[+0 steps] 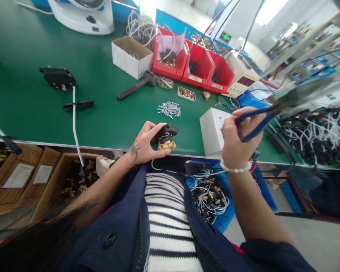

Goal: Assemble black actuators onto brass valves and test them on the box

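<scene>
Near the bench's front edge, my left hand (pixel 147 145) grips a black housing joined to a brass valve fitting (pixel 167 145). A white cable hangs below it. Raised at the right, my right hand (pixel 239 132) is closed around the blue handles of a pair of pliers (pixel 274 107); their jaws point up and right and are blurred. Beneath that hand stands a white box (pixel 211 130), partly covered by it. A pile of silver R-shaped clips (pixel 169 109) lies on the green bench beyond my left hand.
Behind are a black mallet (pixel 138 84), a tray of small brass parts (pixel 186 93), red bins (pixel 198 66) and a white carton (pixel 130 62). A black housing (pixel 59 78) with cable lies left. Cabled assemblies (pixel 317 136) are heaped right; a blue crate (pixel 225 219) sits below.
</scene>
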Available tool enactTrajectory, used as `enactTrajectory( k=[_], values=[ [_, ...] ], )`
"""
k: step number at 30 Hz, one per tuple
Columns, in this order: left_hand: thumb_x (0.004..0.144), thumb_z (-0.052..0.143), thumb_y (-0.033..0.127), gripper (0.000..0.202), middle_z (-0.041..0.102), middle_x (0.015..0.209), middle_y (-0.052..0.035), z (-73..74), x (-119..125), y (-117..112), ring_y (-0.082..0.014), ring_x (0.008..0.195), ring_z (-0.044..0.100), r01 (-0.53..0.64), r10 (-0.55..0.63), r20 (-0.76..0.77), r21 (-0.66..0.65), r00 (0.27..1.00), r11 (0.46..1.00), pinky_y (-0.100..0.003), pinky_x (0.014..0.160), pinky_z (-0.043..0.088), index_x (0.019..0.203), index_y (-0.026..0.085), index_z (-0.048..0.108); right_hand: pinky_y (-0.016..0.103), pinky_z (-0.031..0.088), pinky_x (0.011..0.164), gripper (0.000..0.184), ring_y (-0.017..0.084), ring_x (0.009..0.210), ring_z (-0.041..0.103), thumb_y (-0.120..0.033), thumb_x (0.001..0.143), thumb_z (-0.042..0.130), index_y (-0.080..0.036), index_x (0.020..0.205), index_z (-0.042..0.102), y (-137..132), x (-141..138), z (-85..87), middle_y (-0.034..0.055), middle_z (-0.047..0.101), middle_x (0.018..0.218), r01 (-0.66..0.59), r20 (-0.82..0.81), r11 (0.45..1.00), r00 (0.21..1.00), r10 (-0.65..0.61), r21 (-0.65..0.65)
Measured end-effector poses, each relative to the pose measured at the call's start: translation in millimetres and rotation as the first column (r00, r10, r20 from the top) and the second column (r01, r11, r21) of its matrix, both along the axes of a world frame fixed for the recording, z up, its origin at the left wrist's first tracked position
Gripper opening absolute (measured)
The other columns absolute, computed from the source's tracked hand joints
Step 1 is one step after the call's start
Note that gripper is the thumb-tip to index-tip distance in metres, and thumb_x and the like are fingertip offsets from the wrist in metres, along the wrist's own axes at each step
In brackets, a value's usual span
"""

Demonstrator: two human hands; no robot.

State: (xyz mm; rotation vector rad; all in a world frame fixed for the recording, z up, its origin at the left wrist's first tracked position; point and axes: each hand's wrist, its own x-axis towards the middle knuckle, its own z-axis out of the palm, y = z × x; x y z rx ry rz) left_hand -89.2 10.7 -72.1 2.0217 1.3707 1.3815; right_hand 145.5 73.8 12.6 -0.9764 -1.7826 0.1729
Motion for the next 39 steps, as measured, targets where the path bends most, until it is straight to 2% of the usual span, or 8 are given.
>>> enactTrajectory(
  k=[5,10,16,21,27,32,37,39],
  values=[
    [0.072,0.078,0.042,0.078,0.051,0.104,-0.0094,-1.2,-0.4,0.5,-0.0216,0.094,0.05,0.011,-0.011,0.007,0.01,1.0,1.0,-0.036,0.079,0.056,0.138,0.009,0.053,0.035,0.05,0.066,0.014,0.018,0.068,0.058,-0.018,0.082,0.052,-0.022,0.095,0.058,-1.6,1.2,-8.0,0.0039,0.06,0.078,-0.121,0.53,0.937,0.797,0.289,-0.329],
    [0.071,0.078,0.042,0.077,0.051,0.103,-0.0081,-2.0,0.0,0.5,-0.0218,0.094,0.05,-0.005,0.005,0.002,0.005,1.0,1.0,-0.038,0.082,0.055,0.138,0.013,0.053,0.035,0.051,0.069,0.014,0.018,0.075,0.06,-0.029,0.093,0.047,-0.024,0.105,0.053,0.3,4.2,-1.9,0.0059,0.059,0.093,-0.001,0.165,0.999,0.986,-0.006,0.044],
    [0.072,0.078,0.042,0.078,0.051,0.103,-0.0084,-1.2,0.0,0.2,-0.0218,0.094,0.05,0.008,-0.008,0.003,0.014,1.0,1.0,-0.037,0.079,0.056,0.138,0.011,0.053,0.034,0.048,0.062,0.014,0.019,0.065,0.059,-0.019,0.085,0.052,-0.021,0.096,0.059,-3.7,0.5,-9.8,0.0053,0.064,0.08,-0.111,0.542,0.972,0.814,0.209,-0.207],
    [0.073,0.077,0.043,0.076,0.049,0.101,-0.0076,-1.8,0.3,1.2,-0.0219,0.093,0.05,-0.002,0.001,0.006,0.027,1.0,1.0,-0.036,0.077,0.056,0.138,0.013,0.054,0.037,0.051,0.072,0.017,0.02,0.079,0.062,-0.027,0.094,0.044,-0.021,0.105,0.056,-2.4,-0.2,0.5,0.0076,0.064,0.093,0.042,0.266,0.998,0.962,-0.054,0.049],
    [0.07,0.077,0.045,0.078,0.05,0.102,-0.0071,-2.3,0.3,0.9,-0.0221,0.094,0.05,-0.007,0.007,-0.003,-0.013,1.0,1.0,-0.038,0.08,0.056,0.138,0.014,0.053,0.034,0.048,0.062,0.016,0.018,0.065,0.056,-0.016,0.081,0.052,-0.021,0.094,0.061,-1.2,1.9,-9.5,0.0046,0.063,0.079,-0.139,0.586,0.962,0.769,0.255,-0.236],
    [0.071,0.077,0.043,0.079,0.05,0.104,-0.0084,-1.7,-0.7,0.9,-0.0226,0.097,0.049,0.002,-0.002,-0.004,-0.005,1.0,1.0,-0.037,0.08,0.055,0.14,0.013,0.052,0.034,0.05,0.07,0.014,0.017,0.072,0.058,-0.025,0.092,0.046,-0.022,0.101,0.056,-3.0,-2.3,-4.2,0.0047,0.062,0.089,0.023,0.271,0.999,0.962,-0.016,-0.022],
    [0.07,0.077,0.047,0.079,0.05,0.103,-0.0073,-0.6,-0.7,0.5,-0.0226,0.096,0.049,-0.007,0.006,-0.014,-0.042,1.0,0.999,-0.038,0.081,0.055,0.139,0.017,0.052,0.033,0.047,0.064,0.019,0.019,0.069,0.058,-0.013,0.076,0.052,-0.021,0.092,0.059,-1.7,-1.9,-10.1,0.0047,0.063,0.079,-0.052,0.596,0.94,0.761,0.257,-0.338],
    [0.07,0.077,0.046,0.079,0.05,0.104,-0.0077,-0.4,-0.6,0.5,-0.023,0.097,0.049,-0.007,0.006,-0.013,-0.035,1.0,0.999,-0.038,0.081,0.055,0.139,0.016,0.052,0.032,0.048,0.066,0.017,0.018,0.07,0.057,-0.015,0.08,0.053,-0.022,0.094,0.059,-0.5,-0.5,-6.5,0.0039,0.063,0.08,-0.064,0.517,0.967,0.836,0.186,-0.246]
  ],
)
